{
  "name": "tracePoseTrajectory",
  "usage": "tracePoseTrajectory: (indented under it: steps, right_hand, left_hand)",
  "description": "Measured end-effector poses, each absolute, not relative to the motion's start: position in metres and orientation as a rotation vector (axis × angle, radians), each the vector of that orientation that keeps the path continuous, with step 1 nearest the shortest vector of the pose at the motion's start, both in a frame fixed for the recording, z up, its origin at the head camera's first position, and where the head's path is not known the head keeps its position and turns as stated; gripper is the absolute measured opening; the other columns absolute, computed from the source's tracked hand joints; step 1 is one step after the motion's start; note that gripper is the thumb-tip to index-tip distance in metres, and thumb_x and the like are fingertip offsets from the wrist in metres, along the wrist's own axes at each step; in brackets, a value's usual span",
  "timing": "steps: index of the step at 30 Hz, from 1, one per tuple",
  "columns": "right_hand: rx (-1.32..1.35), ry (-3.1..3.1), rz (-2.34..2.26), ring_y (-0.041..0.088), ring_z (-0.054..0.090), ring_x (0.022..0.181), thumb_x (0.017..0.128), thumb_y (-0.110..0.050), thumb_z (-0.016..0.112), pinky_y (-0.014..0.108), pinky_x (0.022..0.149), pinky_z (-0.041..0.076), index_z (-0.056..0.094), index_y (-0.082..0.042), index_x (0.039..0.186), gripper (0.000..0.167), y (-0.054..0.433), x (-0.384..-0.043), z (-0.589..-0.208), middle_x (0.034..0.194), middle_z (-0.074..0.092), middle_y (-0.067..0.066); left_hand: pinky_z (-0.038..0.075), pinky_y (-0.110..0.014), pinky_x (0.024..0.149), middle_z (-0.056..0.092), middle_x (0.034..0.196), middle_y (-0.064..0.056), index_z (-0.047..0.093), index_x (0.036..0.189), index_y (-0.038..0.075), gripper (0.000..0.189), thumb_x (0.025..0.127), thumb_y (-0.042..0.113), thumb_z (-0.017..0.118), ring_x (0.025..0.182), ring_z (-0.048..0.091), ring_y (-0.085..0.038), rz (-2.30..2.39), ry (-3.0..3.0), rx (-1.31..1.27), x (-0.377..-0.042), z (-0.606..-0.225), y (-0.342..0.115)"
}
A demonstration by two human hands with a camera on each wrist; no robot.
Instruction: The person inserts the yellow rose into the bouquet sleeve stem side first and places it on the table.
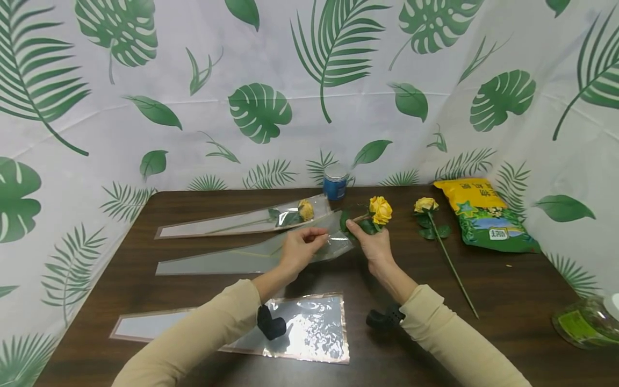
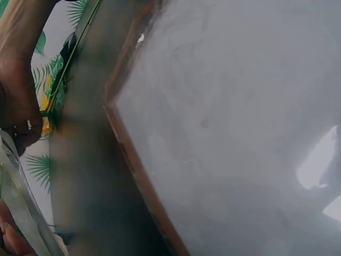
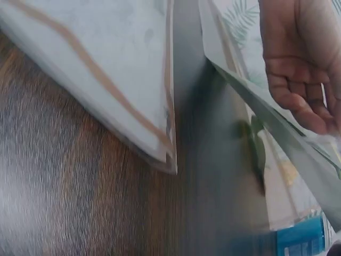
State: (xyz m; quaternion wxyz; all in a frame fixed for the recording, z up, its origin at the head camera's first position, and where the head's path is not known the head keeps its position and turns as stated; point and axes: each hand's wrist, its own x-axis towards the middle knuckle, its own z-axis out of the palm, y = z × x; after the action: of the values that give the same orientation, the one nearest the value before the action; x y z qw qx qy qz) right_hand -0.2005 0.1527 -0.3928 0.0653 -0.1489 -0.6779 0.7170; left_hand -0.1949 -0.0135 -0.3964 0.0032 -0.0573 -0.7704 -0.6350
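My right hand (image 1: 374, 244) grips a yellow rose (image 1: 380, 210) just below its bloom. The stem runs left into a clear, grey-backed flower sleeve (image 1: 203, 263), while bloom and upper leaves stand outside its wide mouth. At the sleeve's near side my left hand (image 1: 299, 248) pinches the film between thumb and fingers. The right wrist view shows this left hand (image 3: 303, 64) with curled fingers at the sleeve's edge (image 3: 266, 114). Part of the stem inside is hard to make out.
Behind lies a sleeve holding another yellow rose (image 1: 306, 210). An unfilled sleeve (image 1: 309, 328) lies in front, under the left forearm. A loose rose (image 1: 447, 250), a yellow-green bag (image 1: 488, 215) and a jar (image 1: 587, 322) are to the right. A blue can (image 1: 335, 183) stands at the back.
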Motion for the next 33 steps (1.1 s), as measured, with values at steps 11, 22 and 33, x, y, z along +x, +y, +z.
tracePoseTrajectory:
  steps: [11,22,33]
  right_hand:
    - [-0.335,-1.984,2.366,0.003,0.053,0.080,0.089,-0.016,0.066,0.020,0.076,0.042,0.062,-0.003,0.113,0.027,0.158,-0.202,-0.399,0.085,0.064,-0.015]
    - [-0.127,-1.767,2.671,0.004,0.059,0.082,0.092,-0.064,0.027,0.032,0.083,0.036,0.041,-0.011,0.128,0.066,0.171,-0.200,-0.395,0.087,0.065,-0.011]
    - [-0.091,-1.360,2.956,0.010,0.055,0.088,0.099,-0.042,0.037,0.035,0.087,0.029,0.044,-0.027,0.113,0.022,0.179,-0.202,-0.392,0.105,0.057,-0.008]
  left_hand:
    - [0.043,-0.015,0.061,0.071,0.087,-0.012,0.071,0.097,-0.004,0.018,0.083,0.008,0.069,0.068,0.055,0.000,-2.113,-2.360,-0.184,-0.194,-0.397,-0.011]
    - [0.042,-0.015,0.061,0.071,0.085,-0.007,0.071,0.097,-0.003,0.017,0.083,0.008,0.069,0.068,0.054,0.001,-2.135,-2.371,-0.112,-0.195,-0.398,-0.011]
    - [0.042,-0.015,0.062,0.071,0.086,-0.007,0.070,0.098,-0.003,0.019,0.083,0.009,0.069,0.069,0.055,-0.001,-2.148,-2.376,-0.128,-0.195,-0.397,-0.012]
